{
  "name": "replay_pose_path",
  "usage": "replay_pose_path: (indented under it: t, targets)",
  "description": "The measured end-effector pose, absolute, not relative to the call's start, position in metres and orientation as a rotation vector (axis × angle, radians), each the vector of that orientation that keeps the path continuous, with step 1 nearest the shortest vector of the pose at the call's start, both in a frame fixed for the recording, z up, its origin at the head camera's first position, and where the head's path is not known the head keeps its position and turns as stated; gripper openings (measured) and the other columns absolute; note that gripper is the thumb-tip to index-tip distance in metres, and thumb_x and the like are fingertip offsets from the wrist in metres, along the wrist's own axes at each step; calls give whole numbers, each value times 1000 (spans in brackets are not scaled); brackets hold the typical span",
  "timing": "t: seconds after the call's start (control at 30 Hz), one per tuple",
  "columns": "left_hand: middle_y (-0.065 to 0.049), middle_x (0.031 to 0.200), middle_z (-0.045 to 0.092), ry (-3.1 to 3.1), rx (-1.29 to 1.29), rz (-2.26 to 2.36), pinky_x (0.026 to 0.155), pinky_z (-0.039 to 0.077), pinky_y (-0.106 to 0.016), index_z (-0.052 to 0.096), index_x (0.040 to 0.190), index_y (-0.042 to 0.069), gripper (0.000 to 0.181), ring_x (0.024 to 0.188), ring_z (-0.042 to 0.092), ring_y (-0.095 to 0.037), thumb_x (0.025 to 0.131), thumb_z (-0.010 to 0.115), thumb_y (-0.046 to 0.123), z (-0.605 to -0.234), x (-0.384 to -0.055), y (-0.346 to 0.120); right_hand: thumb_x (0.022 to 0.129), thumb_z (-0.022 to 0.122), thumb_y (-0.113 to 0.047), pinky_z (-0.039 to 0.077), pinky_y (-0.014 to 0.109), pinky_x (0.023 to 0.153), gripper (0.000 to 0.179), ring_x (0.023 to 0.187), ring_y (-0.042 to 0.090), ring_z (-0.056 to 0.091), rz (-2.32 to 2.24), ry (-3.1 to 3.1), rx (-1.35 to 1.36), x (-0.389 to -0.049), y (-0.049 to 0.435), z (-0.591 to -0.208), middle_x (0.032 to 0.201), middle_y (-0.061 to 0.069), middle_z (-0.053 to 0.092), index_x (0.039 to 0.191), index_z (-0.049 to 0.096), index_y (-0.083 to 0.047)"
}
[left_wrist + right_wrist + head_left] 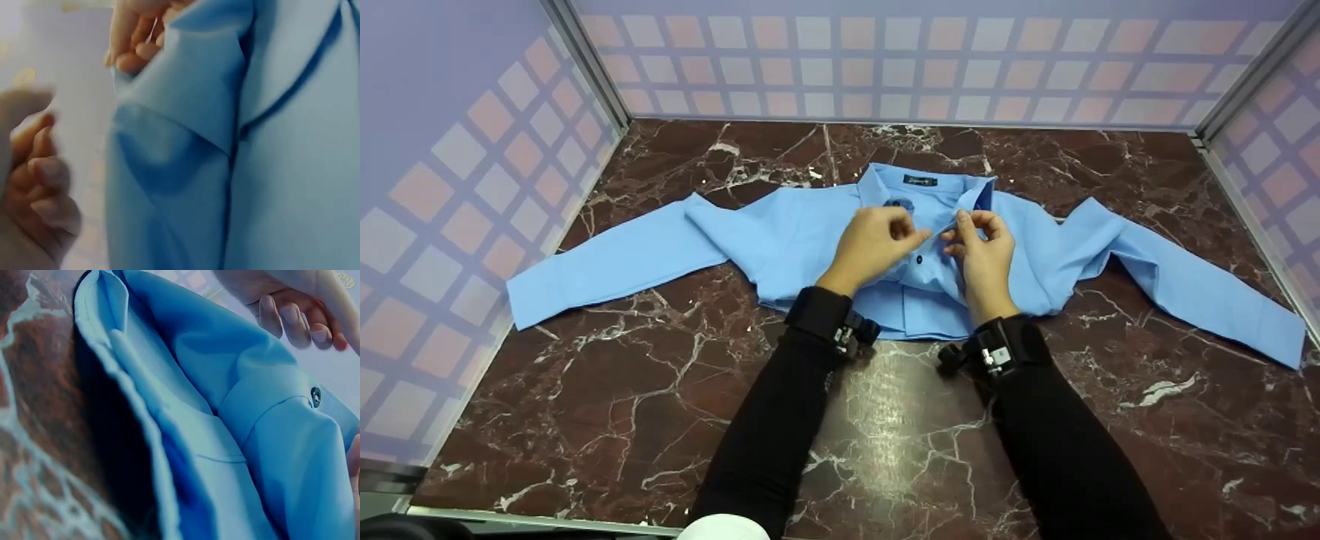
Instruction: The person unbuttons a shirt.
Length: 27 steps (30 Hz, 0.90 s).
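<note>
While the blue shirt [802, 232] lies spread out on the dark table [615, 397], a black label [920, 181] shows inside its collar [873, 184], with writing too small to read. The right hand [988, 262] pinches the shirt's front edge. The left hand [870, 244] is beside it, fingers loosely bent, thumb apart, holding nothing.

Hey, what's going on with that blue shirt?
A person is handling a light blue shirt that lies on a dark marbled table. The right hand pinches the shirt's front near the collar. The left hand is close by, holding nothing. A small dark button shows on the front, the collar stands open at the neck, and the long sleeves reach out to both sides.
</note>
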<state>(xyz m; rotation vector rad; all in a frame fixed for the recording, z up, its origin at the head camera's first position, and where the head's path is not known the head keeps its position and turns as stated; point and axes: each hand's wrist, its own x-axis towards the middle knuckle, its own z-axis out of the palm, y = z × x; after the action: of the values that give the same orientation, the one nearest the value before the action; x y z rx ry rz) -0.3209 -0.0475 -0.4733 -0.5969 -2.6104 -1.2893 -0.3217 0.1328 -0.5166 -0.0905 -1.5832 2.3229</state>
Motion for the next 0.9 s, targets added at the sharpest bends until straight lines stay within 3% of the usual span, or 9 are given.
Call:
replay_pose_path:
  t: [0.17,0.3,0.4,0.53,0.67,0.8,0.9]
  targets:
    - [-1,80,67,-2881,-627,-961,63,40,-28,71,86,14,28,68,54,-13,97,78,39,-469,-315,-42,105,64,-8,56,23,56,12,67,13,69,2327,-1575,-90,-321,132,-516,91,6,60,97,57,-5]
    - [-1,84,69,-2997,-614,-923,68,44,-30,69,87,13,25,71,58,-15,98,78,34,-468,-314,-40,104,66,-7,55,23,55,13,65,13,69,2332,-1575,-86,-322,130,-517,88,5,62,95,57,-6]
    - [1,77,64,-3113,-658,-954,67,44,-29,65,81,13,27,68,56,-15,100,75,29,-469,-313,-41,103,67,-6,57,23,57,12,65,13,70,2339,-1658,-48,-322,130,-518,85,5,64,95,58,-4]
    - [1,68,60,-3277,-631,-960,64,43,-29,58,76,14,33,61,57,-14,101,74,26,-471,-310,-41,103,68,-6,61,25,64,10,68,13,72,2357,-1877,9,-320,130,-518,91,7,64,105,61,1]
    - [0,78,62,-3295,-501,-819,70,47,-33,59,81,14,28,72,62,-19,99,76,27,-476,-310,-34,100,71,-5,62,26,64,22,69,14,73,2345,-1953,45,-318,128,-515,101,8,58,117,57,-2]
    - [-4,91,69,-3182,-393,-742,82,53,-38,67,90,11,19,88,67,-25,100,75,26,-488,-315,-28,97,74,-5,55,24,51,16,57,11,65,2306,-1962,124,-315,125,-510,90,5,59,104,60,-4]
    - [-6,93,71,-3085,-312,-817,83,53,-39,68,94,9,20,88,67,-25,103,71,27,-498,-320,-29,97,74,-6,51,23,46,11,52,9,61,2260,-2063,241,-314,123,-510,81,3,62,94,65,-1]
